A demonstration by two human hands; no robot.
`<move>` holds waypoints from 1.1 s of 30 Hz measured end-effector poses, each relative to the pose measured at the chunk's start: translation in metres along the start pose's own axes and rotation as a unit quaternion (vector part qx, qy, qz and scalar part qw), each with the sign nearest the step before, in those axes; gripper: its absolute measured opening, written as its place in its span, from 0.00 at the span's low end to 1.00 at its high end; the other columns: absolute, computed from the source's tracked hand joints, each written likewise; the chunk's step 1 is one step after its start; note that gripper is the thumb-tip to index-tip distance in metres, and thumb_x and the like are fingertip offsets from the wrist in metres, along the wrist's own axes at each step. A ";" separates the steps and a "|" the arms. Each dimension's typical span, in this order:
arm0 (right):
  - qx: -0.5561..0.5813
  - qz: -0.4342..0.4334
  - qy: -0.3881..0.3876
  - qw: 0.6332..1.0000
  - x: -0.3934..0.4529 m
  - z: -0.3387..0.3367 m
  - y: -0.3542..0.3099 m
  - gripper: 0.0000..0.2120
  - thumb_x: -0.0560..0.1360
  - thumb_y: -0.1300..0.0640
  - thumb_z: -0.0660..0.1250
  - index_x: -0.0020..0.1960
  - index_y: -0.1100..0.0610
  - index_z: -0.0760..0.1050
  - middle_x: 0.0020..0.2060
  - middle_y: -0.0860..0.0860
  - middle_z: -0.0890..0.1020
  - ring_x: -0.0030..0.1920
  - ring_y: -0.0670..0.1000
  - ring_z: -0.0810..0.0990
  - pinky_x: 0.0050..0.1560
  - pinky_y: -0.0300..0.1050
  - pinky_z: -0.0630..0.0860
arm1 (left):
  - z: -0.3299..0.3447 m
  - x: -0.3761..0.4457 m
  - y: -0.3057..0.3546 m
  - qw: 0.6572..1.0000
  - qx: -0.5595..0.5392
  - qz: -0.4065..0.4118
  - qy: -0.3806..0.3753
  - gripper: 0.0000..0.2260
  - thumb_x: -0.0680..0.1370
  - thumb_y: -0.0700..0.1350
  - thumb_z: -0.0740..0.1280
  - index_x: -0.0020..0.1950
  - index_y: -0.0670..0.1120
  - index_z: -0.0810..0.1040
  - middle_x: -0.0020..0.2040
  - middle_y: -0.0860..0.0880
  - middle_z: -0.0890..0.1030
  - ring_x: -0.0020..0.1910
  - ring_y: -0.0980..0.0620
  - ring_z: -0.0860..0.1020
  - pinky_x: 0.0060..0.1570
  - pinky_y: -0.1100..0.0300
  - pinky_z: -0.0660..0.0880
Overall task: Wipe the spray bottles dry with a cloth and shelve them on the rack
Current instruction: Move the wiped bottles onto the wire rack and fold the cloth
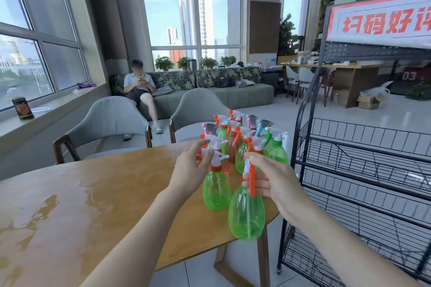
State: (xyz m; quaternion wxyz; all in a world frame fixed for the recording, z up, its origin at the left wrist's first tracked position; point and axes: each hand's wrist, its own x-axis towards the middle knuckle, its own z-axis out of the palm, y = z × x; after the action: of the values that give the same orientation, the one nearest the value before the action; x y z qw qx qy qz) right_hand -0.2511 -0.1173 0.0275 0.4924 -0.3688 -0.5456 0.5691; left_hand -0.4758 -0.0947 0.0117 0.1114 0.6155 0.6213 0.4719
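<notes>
- Sunlit through tall windows, the office lounge is showing a wet wooden table across the lower left of the frame, water pooling on its near part.
- Red characters "扫码好评" are running across the white sign at the upper right, topping the black wire rack; "03" is reading on a dark red panel behind it.
- Reaching in from the bottom right, the right hand is gripping a green spray bottle by its neck, fingers curled round the orange trigger, the bottle hanging over the table's near edge.
- Extending from bottom centre, the left hand is stretching relaxed fingers toward the white head of a second green bottle standing on the table; whether they are touching it is unclear.
- Beyond them, a cluster of spray bottles is standing at the table's far right end, beside the rack.
- At centre left, a seated person is occupying the sofa, behind two grey chairs.
</notes>
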 end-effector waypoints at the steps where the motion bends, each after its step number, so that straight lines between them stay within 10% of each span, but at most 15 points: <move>1: -0.001 -0.003 0.001 1.000 0.001 -0.002 0.000 0.12 0.81 0.51 0.69 0.62 0.50 0.83 0.48 0.65 0.86 0.43 0.58 0.86 0.47 0.50 0.85 | -0.002 0.000 0.001 1.000 -0.001 -0.002 -0.002 0.14 0.86 0.54 0.64 0.71 0.57 0.78 0.53 0.51 0.84 0.54 0.51 0.82 0.58 0.51 0.79; 7: -0.065 -0.044 -0.026 0.997 -0.003 -0.017 -0.004 0.14 0.83 0.51 0.67 0.68 0.46 0.80 0.50 0.63 0.85 0.49 0.61 0.87 0.52 0.54 0.84 | -0.014 -0.012 0.006 0.999 -0.022 -0.040 -0.018 0.10 0.85 0.49 0.64 0.63 0.58 0.82 0.36 0.50 0.85 0.36 0.49 0.83 0.42 0.55 0.81; 18: -0.058 -0.073 -0.013 0.996 -0.039 -0.050 -0.010 0.13 0.82 0.51 0.66 0.64 0.41 0.82 0.54 0.50 0.87 0.55 0.53 0.87 0.60 0.52 0.81 | -0.018 -0.065 0.039 0.955 -0.258 -0.142 -0.035 0.08 0.84 0.46 0.68 0.59 0.53 0.87 0.51 0.44 0.88 0.47 0.49 0.87 0.45 0.57 0.80; 33: -0.054 -0.163 0.153 0.973 -0.025 -0.213 -0.088 0.17 0.80 0.54 0.69 0.68 0.51 0.80 0.52 0.53 0.88 0.55 0.53 0.87 0.64 0.57 0.81 | 0.120 -0.022 0.221 0.937 -0.337 0.031 -0.089 0.12 0.82 0.53 0.71 0.65 0.57 0.84 0.49 0.46 0.88 0.52 0.50 0.86 0.60 0.47 0.80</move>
State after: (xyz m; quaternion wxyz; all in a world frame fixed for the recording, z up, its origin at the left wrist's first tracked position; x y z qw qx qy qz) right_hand -0.0269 -0.0932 0.0828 0.6357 -0.3838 -0.5464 0.3873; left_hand -0.2388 -0.1047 0.0988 0.3526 0.6005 0.3939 0.5999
